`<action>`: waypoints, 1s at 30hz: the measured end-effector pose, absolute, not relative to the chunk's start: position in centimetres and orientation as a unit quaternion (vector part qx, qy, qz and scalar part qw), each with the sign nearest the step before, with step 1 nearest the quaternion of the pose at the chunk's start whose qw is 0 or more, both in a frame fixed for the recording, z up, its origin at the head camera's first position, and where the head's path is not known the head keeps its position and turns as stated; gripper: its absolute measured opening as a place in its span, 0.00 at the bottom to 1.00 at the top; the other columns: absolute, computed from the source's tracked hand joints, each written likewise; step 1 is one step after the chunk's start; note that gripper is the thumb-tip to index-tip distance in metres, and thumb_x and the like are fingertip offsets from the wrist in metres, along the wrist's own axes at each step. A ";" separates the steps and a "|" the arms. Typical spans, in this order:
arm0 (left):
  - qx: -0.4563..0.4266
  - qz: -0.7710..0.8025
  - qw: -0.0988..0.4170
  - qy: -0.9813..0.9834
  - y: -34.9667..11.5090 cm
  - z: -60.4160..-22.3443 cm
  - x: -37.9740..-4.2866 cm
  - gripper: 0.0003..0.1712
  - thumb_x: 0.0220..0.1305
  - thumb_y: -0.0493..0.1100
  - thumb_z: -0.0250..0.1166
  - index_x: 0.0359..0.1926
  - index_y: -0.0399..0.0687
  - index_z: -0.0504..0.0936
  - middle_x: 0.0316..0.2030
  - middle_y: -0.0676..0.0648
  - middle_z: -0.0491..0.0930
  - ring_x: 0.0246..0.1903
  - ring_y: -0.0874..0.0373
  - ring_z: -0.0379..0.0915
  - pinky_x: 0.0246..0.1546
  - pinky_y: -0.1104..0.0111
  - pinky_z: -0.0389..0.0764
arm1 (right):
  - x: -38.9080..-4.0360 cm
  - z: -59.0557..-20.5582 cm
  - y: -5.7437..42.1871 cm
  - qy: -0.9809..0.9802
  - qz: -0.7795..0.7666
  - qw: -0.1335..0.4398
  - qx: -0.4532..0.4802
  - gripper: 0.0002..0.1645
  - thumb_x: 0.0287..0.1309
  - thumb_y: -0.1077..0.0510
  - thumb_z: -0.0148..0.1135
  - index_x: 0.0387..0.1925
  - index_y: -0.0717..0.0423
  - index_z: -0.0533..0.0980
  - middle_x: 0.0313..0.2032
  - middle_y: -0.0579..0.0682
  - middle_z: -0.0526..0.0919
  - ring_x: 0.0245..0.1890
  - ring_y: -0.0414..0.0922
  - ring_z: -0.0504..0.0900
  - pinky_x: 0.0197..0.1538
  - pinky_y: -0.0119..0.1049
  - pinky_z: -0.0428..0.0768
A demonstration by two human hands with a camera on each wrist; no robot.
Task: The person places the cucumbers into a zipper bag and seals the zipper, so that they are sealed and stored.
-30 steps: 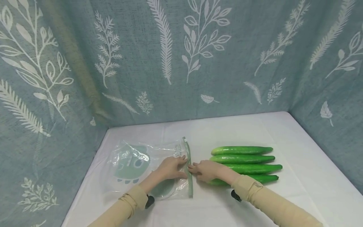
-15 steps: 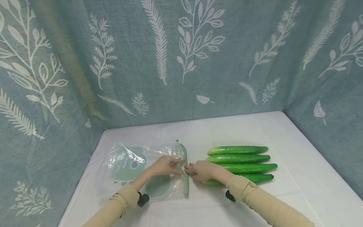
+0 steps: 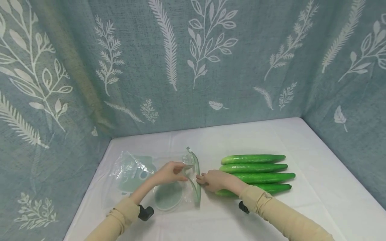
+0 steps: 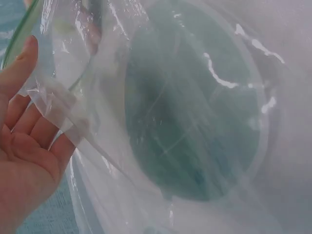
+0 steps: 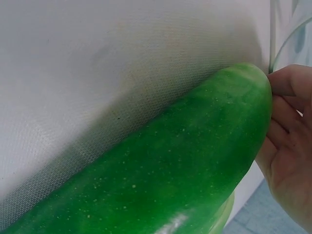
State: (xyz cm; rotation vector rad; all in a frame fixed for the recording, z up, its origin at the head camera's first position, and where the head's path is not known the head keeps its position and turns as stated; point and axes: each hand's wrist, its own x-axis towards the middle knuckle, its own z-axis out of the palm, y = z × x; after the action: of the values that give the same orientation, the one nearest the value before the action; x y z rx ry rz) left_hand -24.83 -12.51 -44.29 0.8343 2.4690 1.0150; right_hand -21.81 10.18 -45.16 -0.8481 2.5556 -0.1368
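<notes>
A clear zip bag [image 3: 169, 197] with green printed shapes lies flat at the left, its green-edged mouth facing right. My left hand [image 3: 169, 172] holds the upper layer at the mouth and draws it back, so the opening gapes. In the left wrist view, the thumb and fingers of that hand [image 4: 34, 151] are at the crumpled plastic edge. My right hand [image 3: 214, 180] holds the other edge of the mouth down near the table with its fingertips. Several green cucumbers [image 3: 256, 168] lie in a row under and beyond the right wrist.
A white cloth covers the table [image 3: 193, 224]. Blue-green curtains [image 3: 150, 67] with white leaf patterns stand behind it and at both sides. In the right wrist view, one cucumber [image 5: 161, 161] lies close in front of the right hand.
My left hand has moved left, pulling the upper edge of the zip bag away from the lower one, so its mouth has opened. My right hand has stayed at the other edge.
</notes>
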 end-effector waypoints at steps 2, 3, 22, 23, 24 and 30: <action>0.294 0.370 0.170 0.865 -12.8 -44.2 -24.9 0.28 0.56 0.46 0.69 0.57 0.41 0.77 0.57 0.38 0.76 0.58 0.37 0.71 0.57 0.49 0.75 | -21.8 -45.2 10.2 0.925 -0.048 0.222 -0.305 0.28 0.65 0.54 0.54 0.66 0.40 0.65 0.67 0.54 0.68 0.62 0.54 0.72 0.64 0.44 0.72; 0.294 0.377 0.170 0.862 -13.0 -44.2 -24.9 0.28 0.56 0.46 0.69 0.56 0.40 0.77 0.57 0.37 0.76 0.58 0.37 0.71 0.57 0.49 0.75 | -21.8 -45.3 10.2 0.925 -0.047 0.222 -0.305 0.28 0.65 0.54 0.54 0.67 0.40 0.65 0.67 0.54 0.68 0.63 0.54 0.72 0.64 0.44 0.72; 0.206 0.493 0.244 0.809 -14.8 -43.0 -24.8 0.34 0.60 0.41 0.65 0.63 0.31 0.66 0.61 0.31 0.70 0.57 0.38 0.71 0.55 0.57 0.78 | -21.3 -44.7 10.1 0.929 -0.053 0.211 -0.301 0.27 0.64 0.55 0.54 0.65 0.41 0.68 0.65 0.54 0.70 0.62 0.54 0.73 0.64 0.43 0.72; 0.204 0.499 0.250 0.804 -14.9 -43.0 -24.8 0.34 0.60 0.41 0.65 0.64 0.31 0.66 0.62 0.32 0.69 0.58 0.38 0.71 0.56 0.58 0.78 | -21.3 -44.6 10.1 0.929 -0.053 0.209 -0.302 0.27 0.64 0.55 0.54 0.65 0.41 0.68 0.65 0.54 0.70 0.61 0.54 0.73 0.64 0.43 0.73; 0.202 0.507 0.258 0.797 -14.9 -43.1 -24.8 0.34 0.61 0.40 0.64 0.65 0.32 0.65 0.63 0.32 0.68 0.58 0.38 0.71 0.56 0.58 0.78 | -21.4 -44.6 10.0 0.928 -0.052 0.207 -0.304 0.27 0.64 0.55 0.54 0.64 0.41 0.68 0.65 0.54 0.70 0.60 0.54 0.74 0.63 0.42 0.74; 0.177 0.519 0.253 0.797 -15.1 -43.1 -24.6 0.35 0.61 0.41 0.63 0.65 0.32 0.63 0.60 0.33 0.73 0.52 0.47 0.78 0.52 0.58 0.79 | -21.4 -44.4 10.0 0.927 -0.049 0.208 -0.307 0.25 0.64 0.55 0.54 0.63 0.41 0.70 0.65 0.52 0.70 0.62 0.53 0.73 0.64 0.42 0.73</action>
State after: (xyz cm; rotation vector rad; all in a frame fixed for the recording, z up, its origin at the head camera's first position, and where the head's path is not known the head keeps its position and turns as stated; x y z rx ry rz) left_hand -24.61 -15.11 -43.09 0.4821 2.1661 1.4116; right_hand -21.43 10.00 -44.43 -0.8543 2.5806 -0.1360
